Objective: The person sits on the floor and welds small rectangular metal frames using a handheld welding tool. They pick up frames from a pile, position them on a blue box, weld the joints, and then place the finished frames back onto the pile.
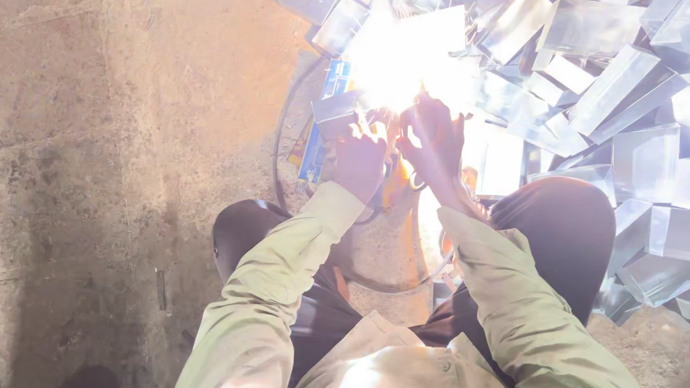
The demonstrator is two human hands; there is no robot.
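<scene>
Both hands, left hand [360,157] and right hand [433,140], pinch a glaring metal sheet [413,53]; metal boxes [641,153] crowd right; bare floor [115,130] left.

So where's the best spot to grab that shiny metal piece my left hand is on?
Probably the shaded near edge of the metal piece, coming from the left as the left hand does. Its far part is lost in glare, and the right hand crowds the other side.

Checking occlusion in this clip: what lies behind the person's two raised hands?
Behind the left hand and right hand lies a pile of shiny sheet-metal pieces. Glare whites out the metal directly behind the fingers, so what they grip cannot be seen.
</scene>
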